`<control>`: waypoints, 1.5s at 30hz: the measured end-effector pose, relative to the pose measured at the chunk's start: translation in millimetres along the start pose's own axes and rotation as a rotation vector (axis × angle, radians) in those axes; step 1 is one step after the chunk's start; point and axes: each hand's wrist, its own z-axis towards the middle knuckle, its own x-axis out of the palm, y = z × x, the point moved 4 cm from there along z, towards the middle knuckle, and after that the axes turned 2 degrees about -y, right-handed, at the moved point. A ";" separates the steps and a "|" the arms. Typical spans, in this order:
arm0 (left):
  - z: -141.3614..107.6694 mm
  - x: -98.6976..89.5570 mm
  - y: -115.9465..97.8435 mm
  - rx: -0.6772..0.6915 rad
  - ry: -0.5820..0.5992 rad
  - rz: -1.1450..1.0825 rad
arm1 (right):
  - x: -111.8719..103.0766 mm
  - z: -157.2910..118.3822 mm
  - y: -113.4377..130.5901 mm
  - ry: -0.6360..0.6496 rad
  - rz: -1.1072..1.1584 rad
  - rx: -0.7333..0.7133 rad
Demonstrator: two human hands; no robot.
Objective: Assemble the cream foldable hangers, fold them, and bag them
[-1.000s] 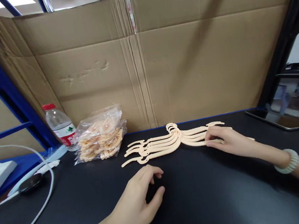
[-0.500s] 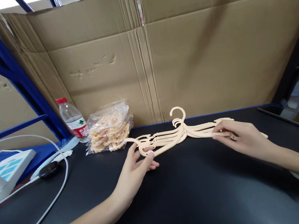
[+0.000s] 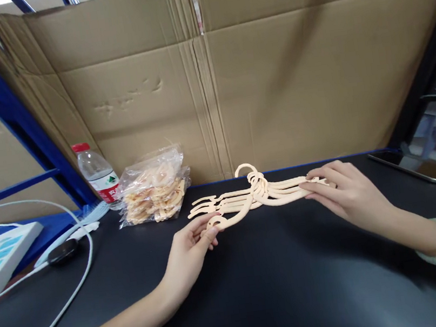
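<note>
The left end of a cream hanger [image 3: 237, 218] is pinched by the fingers of the left hand [image 3: 190, 252], and its tip is hidden by them. The right arm of the hanger is grasped by the fingers of the right hand [image 3: 351, 195] (whether a second hanger is caught there too cannot be told). Its middle is spanned between both hands, and it is held before the other hangers [image 3: 235, 200], which are spread on the table [image 3: 277, 286].
</note>
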 end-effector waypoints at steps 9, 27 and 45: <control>-5.6 0.9 -3.9 0.008 -0.042 -0.066 | -6.4 0.5 7.6 -0.093 -0.281 0.021; -8.2 0.8 -7.8 -0.020 -0.109 -0.055 | 1.0 -4.7 4.5 -0.150 0.317 0.201; -12.4 20.2 -21.5 -0.008 0.085 -0.202 | 25.8 -1.7 23.7 0.050 1.586 0.913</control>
